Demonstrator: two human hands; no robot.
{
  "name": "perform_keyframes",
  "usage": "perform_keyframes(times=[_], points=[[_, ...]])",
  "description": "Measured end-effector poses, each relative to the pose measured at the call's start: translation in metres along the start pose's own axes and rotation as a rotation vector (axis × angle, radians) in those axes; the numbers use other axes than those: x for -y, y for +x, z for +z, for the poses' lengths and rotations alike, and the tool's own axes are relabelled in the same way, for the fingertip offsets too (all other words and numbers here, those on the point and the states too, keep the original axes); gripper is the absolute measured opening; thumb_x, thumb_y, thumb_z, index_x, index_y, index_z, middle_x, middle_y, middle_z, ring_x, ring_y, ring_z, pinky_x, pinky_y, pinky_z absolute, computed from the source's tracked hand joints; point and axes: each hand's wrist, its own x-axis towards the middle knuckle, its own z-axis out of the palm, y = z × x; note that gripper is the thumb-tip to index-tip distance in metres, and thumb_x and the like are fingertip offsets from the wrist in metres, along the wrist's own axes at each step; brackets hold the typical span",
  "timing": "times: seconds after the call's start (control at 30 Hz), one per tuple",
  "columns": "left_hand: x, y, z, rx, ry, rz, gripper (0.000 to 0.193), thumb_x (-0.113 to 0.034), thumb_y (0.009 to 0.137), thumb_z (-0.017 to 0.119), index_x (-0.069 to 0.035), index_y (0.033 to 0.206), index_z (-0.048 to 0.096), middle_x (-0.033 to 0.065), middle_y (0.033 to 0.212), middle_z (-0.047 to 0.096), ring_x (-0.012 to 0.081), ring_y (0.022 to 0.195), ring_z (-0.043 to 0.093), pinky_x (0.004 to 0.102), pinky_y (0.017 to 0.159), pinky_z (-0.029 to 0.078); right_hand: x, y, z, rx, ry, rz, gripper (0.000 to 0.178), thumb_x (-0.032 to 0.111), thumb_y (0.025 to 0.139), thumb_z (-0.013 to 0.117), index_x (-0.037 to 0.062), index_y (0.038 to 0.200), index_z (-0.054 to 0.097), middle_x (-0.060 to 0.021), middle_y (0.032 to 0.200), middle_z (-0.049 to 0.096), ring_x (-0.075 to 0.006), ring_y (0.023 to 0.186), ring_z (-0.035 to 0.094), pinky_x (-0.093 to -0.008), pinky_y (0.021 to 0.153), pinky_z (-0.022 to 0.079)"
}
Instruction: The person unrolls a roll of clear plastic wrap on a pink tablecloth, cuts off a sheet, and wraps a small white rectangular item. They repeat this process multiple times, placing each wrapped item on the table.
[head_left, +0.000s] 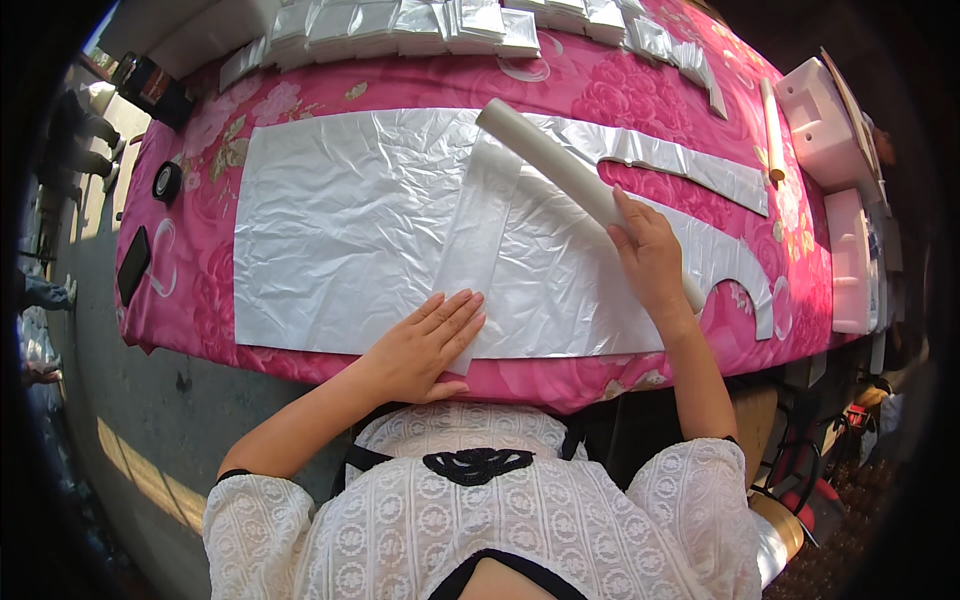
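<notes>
A stack of white plastic carrier bags [330, 230] lies flat and wrinkled on the table, its cut-out handles pointing right. Across it slants a long pale roller tube [560, 165], its far end toward the upper left. My right hand [648, 245] holds this tube near its lower half, thumb and fingers against its side. A folded-over strip of plastic [478, 220] runs from under the tube's far end down to the near edge. On the lower part of that strip my left hand [425, 345] lies flat, fingers stretched out together and thumb apart.
Stacks of folded white plastic packets [400, 30] line the far edge of the pink floral tablecloth [590, 385]. At left are a black phone [133, 265], a roll of black tape [167, 181] and a dark bottle [150, 85]. White foam boxes [820, 120] and a tan tube [772, 130] stand right.
</notes>
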Motion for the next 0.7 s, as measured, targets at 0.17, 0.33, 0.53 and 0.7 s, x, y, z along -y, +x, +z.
perform_keyframes(times=[0.17,0.33,0.53,0.7], points=[[-0.030,0.003,0.018,-0.030,-0.044,-0.059,0.076,-0.048,0.076,0.055,0.003,0.130,0.038,0.0192,0.141,0.030,0.0323,0.134,0.023,0.0471,0.109,0.015,0.075,-0.038,0.018,0.295,0.054,-0.352,0.048,0.010,0.070,0.065,0.0159,0.117,0.058,-0.0066,0.113,0.057,-0.0244,0.104,0.052,-0.0423,0.094,0.038],[-0.055,0.004,0.040,-0.043,0.233,-0.126,0.063,-0.029,0.075,0.056,0.002,0.128,0.041,0.0185,0.141,0.031,0.0311,0.133,0.026,0.0469,0.107,0.018,0.079,-0.005,0.048,0.191,0.085,-0.400,0.050,0.010,0.068,0.068,0.0179,0.117,0.058,-0.0053,0.112,0.057,-0.0242,0.102,0.053,-0.0435,0.093,0.039],[-0.054,-0.002,0.038,-0.095,0.156,-0.090,0.053,-0.014,0.077,0.051,0.001,0.127,0.043,0.0185,0.139,0.034,0.0308,0.131,0.029,0.0464,0.107,0.022,0.055,0.084,0.090,0.020,0.070,-0.346,0.037,0.011,0.073,0.064,0.0175,0.109,0.063,-0.0050,0.111,0.060,-0.0254,0.099,0.054,-0.0376,0.092,0.039],[-0.036,-0.016,0.017,-0.170,0.000,0.063,0.047,-0.009,0.079,0.051,-0.001,0.125,0.046,0.0170,0.132,0.041,0.0283,0.126,0.039,0.0419,0.103,0.034,0.058,0.097,0.088,-0.092,0.074,-0.336,0.040,0.004,0.075,0.062,0.0122,0.114,0.059,-0.0096,0.118,0.055,-0.0278,0.110,0.048,-0.0404,0.098,0.036]])
